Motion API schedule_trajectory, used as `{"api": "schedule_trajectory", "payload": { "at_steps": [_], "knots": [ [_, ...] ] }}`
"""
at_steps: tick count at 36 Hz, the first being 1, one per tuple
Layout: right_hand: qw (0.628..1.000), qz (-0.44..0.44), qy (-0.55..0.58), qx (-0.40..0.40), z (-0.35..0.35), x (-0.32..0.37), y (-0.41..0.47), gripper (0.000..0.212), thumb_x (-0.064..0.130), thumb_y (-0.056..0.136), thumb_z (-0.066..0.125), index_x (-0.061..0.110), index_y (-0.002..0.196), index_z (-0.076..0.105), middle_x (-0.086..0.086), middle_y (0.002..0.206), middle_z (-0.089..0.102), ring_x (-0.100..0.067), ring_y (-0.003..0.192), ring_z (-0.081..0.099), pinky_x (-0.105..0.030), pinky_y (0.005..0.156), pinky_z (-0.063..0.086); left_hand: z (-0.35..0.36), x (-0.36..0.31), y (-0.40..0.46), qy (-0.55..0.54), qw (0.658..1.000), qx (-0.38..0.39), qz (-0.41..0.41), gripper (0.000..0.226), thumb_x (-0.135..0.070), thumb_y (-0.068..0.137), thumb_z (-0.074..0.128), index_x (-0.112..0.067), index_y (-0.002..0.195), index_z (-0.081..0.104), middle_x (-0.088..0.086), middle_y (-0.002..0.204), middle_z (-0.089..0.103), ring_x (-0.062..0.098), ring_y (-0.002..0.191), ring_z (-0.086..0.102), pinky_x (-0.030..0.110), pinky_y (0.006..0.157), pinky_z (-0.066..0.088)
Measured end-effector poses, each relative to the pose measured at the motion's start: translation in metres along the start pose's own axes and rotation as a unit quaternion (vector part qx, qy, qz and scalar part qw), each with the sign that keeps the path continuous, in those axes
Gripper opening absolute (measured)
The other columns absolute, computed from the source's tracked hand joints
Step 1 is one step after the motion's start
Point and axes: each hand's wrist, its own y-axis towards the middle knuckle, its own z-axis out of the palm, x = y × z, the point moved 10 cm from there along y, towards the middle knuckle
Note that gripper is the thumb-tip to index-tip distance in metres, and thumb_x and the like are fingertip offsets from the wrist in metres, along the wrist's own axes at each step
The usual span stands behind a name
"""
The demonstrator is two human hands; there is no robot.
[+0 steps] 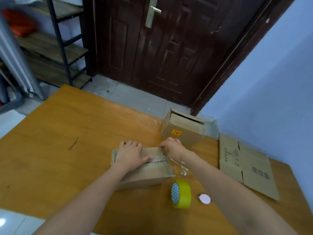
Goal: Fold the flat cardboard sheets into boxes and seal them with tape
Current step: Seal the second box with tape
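A small cardboard box (149, 172) stands on the wooden table (67, 126) in front of me, its top flaps closed along a middle seam. My left hand (130, 154) presses flat on the flaps, thumb lying along the seam. My right hand (172, 147) grips the box's far right corner with curled fingers, at the end of a strip of clear tape (181, 167) that runs off the box's right side. A yellow tape roll (180, 194) stands on edge just right of the box, near me.
A folded box (183, 128) with a red-yellow sticker sits behind my right hand. Flat cardboard sheets (245, 165) lie at the right table edge. A small white disc (205, 198) lies beside the roll. A dark door and a shelf rack stand beyond the table.
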Motion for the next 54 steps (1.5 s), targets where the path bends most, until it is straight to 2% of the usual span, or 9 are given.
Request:
{"api": "schedule_trajectory", "payload": {
  "at_steps": [4,12,16,26,31,40,48,52,54],
  "knots": [
    [0.999,0.011,0.006,0.048,0.011,-0.008,0.006,0.054,-0.004,0.082,0.04,0.025,0.126,0.056,-0.008,0.125,0.055,-0.027,0.126,0.038,-0.041,0.105,0.024,-0.003,0.001,0.0,-0.016,1.0,-0.027,0.0,0.095,-0.082,0.061,-0.004,-0.023,0.108,0.054,0.001,0.117,0.058,0.022,0.112,0.049,0.041,0.088,0.031],
    [0.997,0.025,0.011,0.066,-0.001,-0.02,0.005,0.061,-0.008,0.08,0.043,0.027,0.129,0.056,-0.002,0.137,0.051,-0.024,0.134,0.034,-0.04,0.111,0.026,-0.002,0.002,0.003,-0.018,1.0,-0.023,-0.006,0.099,-0.083,0.059,-0.006,-0.023,0.111,0.054,0.0,0.118,0.057,0.021,0.113,0.048,0.041,0.089,0.031],
    [0.997,0.016,0.018,0.067,0.001,-0.017,0.007,0.033,0.013,0.089,0.055,0.019,0.121,0.062,-0.003,0.126,0.061,-0.027,0.122,0.047,-0.041,0.104,0.036,-0.001,0.002,0.003,-0.013,1.0,-0.022,-0.006,0.098,-0.084,0.06,-0.005,-0.023,0.11,0.054,0.0,0.117,0.058,0.021,0.111,0.049,0.041,0.089,0.031],
    [0.997,0.038,0.053,0.036,-0.006,-0.012,0.005,0.033,-0.004,0.078,0.048,0.009,0.095,0.073,-0.014,0.095,0.068,-0.027,0.082,0.057,-0.033,0.074,0.048,0.0,0.002,0.002,-0.008,1.0,-0.016,-0.007,0.097,-0.084,0.06,-0.005,-0.024,0.109,0.054,-0.001,0.116,0.058,0.02,0.111,0.048,0.039,0.089,0.03],
    [0.993,0.056,0.102,-0.015,-0.001,-0.02,0.001,0.033,-0.004,0.077,0.046,0.008,0.091,0.074,-0.014,0.092,0.072,-0.031,0.085,0.063,-0.04,0.078,0.054,0.003,0.002,0.003,0.002,1.0,-0.004,-0.008,0.085,-0.085,0.072,0.009,-0.023,0.109,0.054,-0.001,0.116,0.058,0.02,0.109,0.049,0.039,0.089,0.031],
    [0.961,0.123,0.226,-0.101,0.011,-0.033,-0.016,0.022,0.004,0.09,0.052,0.005,0.1,0.072,-0.015,0.099,0.07,-0.03,0.096,0.061,-0.032,0.079,0.046,0.002,0.002,0.001,0.011,1.0,-0.004,-0.008,0.094,-0.085,0.064,-0.002,-0.023,0.108,0.053,-0.002,0.116,0.058,0.02,0.109,0.049,0.038,0.089,0.031],
    [0.908,0.169,0.374,-0.085,0.033,-0.04,-0.031,0.024,0.007,0.095,0.049,0.004,0.109,0.069,-0.012,0.111,0.068,-0.018,0.097,0.056,-0.023,0.08,0.037,0.004,0.001,-0.002,0.024,0.999,0.019,-0.009,0.088,-0.085,0.069,0.007,-0.023,0.111,0.053,-0.002,0.118,0.057,0.02,0.11,0.048,0.039,0.089,0.031],
    [0.894,0.163,0.414,-0.058,0.044,-0.033,-0.043,0.035,0.0,0.093,0.043,0.011,0.114,0.068,-0.005,0.116,0.066,-0.021,0.115,0.056,-0.032,0.102,0.041,0.004,-0.001,-0.002,0.029,0.999,0.016,-0.004,0.088,-0.086,0.07,0.007,-0.024,0.113,0.053,-0.001,0.119,0.057,0.02,0.111,0.049,0.039,0.088,0.031],
    [0.876,0.16,0.453,-0.042,0.048,-0.027,-0.052,0.041,-0.006,0.09,0.04,0.009,0.117,0.065,-0.002,0.115,0.065,-0.015,0.111,0.055,-0.026,0.093,0.044,0.005,-0.001,-0.002,0.031,0.999,0.017,0.003,0.087,-0.086,0.071,0.009,-0.024,0.114,0.052,-0.001,0.119,0.057,0.02,0.11,0.048,0.039,0.088,0.031]
  ]
}}
